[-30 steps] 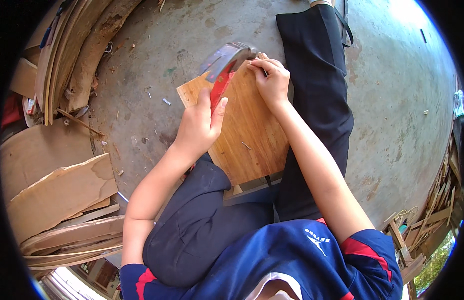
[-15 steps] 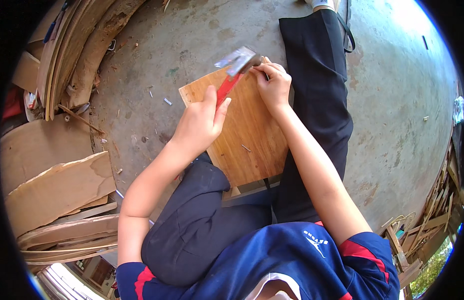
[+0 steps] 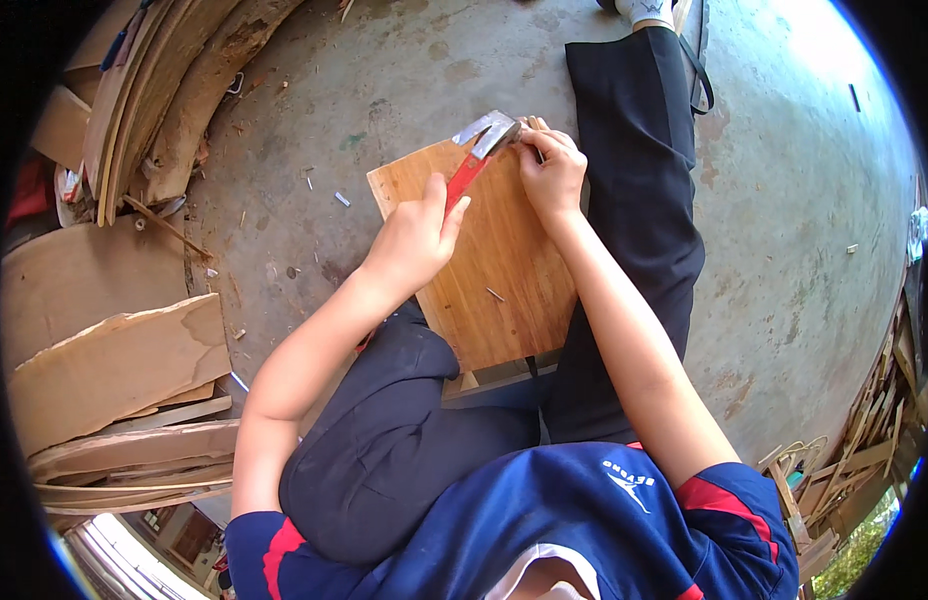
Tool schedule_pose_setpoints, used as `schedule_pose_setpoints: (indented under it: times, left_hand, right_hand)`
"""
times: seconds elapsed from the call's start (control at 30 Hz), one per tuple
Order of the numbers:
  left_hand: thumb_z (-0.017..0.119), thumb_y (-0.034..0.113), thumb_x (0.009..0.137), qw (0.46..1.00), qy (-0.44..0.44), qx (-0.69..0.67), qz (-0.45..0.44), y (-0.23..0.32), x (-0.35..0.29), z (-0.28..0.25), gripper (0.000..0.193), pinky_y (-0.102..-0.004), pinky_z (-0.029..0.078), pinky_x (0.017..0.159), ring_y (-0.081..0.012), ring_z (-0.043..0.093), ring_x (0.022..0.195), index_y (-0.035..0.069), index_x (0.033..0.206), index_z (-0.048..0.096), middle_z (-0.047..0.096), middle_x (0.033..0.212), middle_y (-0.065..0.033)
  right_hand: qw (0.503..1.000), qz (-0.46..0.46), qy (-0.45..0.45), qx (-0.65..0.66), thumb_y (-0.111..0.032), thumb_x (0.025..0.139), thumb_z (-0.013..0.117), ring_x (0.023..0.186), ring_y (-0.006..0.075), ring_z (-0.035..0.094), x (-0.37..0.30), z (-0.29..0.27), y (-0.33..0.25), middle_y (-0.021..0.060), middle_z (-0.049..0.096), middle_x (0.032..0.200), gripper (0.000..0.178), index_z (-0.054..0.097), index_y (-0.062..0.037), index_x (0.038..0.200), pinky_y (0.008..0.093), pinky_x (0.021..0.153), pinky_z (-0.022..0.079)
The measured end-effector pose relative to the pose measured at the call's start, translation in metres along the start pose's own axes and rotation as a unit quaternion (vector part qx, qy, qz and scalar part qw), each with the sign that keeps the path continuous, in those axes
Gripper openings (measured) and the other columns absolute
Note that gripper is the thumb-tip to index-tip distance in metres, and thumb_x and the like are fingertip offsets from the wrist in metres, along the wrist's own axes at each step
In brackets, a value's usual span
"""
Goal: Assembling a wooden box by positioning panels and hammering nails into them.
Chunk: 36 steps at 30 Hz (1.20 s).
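Note:
My left hand (image 3: 414, 238) is wrapped round a claw hammer (image 3: 468, 178) with a red handle and a metal head. The hammer head lies over the far edge of a wooden board (image 3: 504, 250), close by the fingertips of my right hand (image 3: 552, 175). That right hand is closed in a pinch at the board's far right corner; whatever sits between its fingers is hidden. A bit of light wood (image 3: 535, 123) shows just beyond the fingers. Loose on the board's near half is a small thin piece, perhaps a nail (image 3: 495, 294). The board lies between my legs.
My right leg (image 3: 634, 160) stretches out along the board's right side; my left leg (image 3: 384, 400) is bent on the near left. Cardboard sheets (image 3: 124, 350) and curved planks (image 3: 134, 110) are stacked at left. Scrap wood (image 3: 864, 450) is heaped at right. Small scraps dot the concrete floor (image 3: 784, 250).
The hammer head has come down slightly to the right, nearer my right fingertips, and is less blurred. My right hand keeps its pinch at the board's corner. The view has shifted slightly.

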<state>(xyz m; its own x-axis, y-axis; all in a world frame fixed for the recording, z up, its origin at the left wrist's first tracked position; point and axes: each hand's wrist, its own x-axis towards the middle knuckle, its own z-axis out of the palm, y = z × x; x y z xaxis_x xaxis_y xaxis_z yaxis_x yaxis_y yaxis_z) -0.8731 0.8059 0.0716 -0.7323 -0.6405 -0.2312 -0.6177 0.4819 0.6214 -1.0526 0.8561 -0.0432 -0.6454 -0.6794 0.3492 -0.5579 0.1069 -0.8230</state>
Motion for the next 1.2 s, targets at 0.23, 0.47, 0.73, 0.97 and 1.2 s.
schedule_pose_setpoints:
  times: [0.23,0.47,0.73,0.97,1.2]
  left_hand:
    - [0.052,0.023,0.096,0.994,0.069,-0.084,0.003,0.012,-0.003,-0.005,0.030,-0.0474,0.043,0.047,-0.0410,0.060,0.056,-0.004,0.104,0.044,0.055,0.058,-0.0238]
    - [0.052,0.024,0.096,0.993,0.054,-0.107,-0.019,0.022,-0.004,-0.011,0.032,-0.0466,0.043,0.047,-0.0414,0.059,0.055,-0.006,0.100,0.044,0.055,0.056,-0.0231]
    - [0.052,0.024,0.096,0.994,0.003,-0.097,-0.053,0.020,-0.008,-0.014,0.030,-0.0450,0.043,0.047,-0.0404,0.059,0.054,-0.005,0.100,0.044,0.054,0.057,-0.0232]
    - [0.053,0.023,0.096,0.998,-0.015,-0.056,-0.036,0.008,-0.003,-0.006,0.029,-0.0450,0.043,0.050,-0.0408,0.059,0.057,-0.004,0.101,0.045,0.055,0.059,-0.0234]
    - [0.051,0.024,0.097,0.996,-0.031,-0.035,-0.072,0.005,0.003,0.002,0.033,-0.0411,0.044,0.053,-0.0382,0.061,0.059,-0.005,0.112,0.046,0.055,0.061,-0.0221]
  right_hand:
    - [1.000,0.004,-0.018,0.008,-0.003,0.071,0.072,0.087,0.0288,0.066,0.001,-0.003,-0.004,0.0107,0.070,0.086,0.007,0.071,-0.0050,0.078,0.0351,0.084,0.051]
    - [1.000,0.008,-0.017,0.012,-0.003,0.071,0.072,0.088,0.0279,0.066,-0.001,-0.002,0.001,0.0090,0.071,0.088,0.008,0.072,-0.0055,0.079,0.0348,0.082,0.051]
    - [1.000,0.012,-0.011,-0.016,-0.002,0.071,0.072,0.087,0.0283,0.066,-0.001,-0.004,0.001,0.0110,0.070,0.086,0.009,0.071,-0.0049,0.080,0.0356,0.080,0.052]
    - [1.000,-0.002,-0.005,-0.011,-0.001,0.071,0.072,0.087,0.0286,0.066,-0.002,-0.004,0.002,0.0116,0.070,0.085,0.010,0.071,-0.0043,0.080,0.0358,0.080,0.052]
    - [1.000,-0.019,-0.011,0.009,-0.002,0.071,0.073,0.085,0.0279,0.066,0.000,-0.002,-0.003,0.0107,0.070,0.086,0.009,0.071,-0.0043,0.079,0.0349,0.080,0.051]
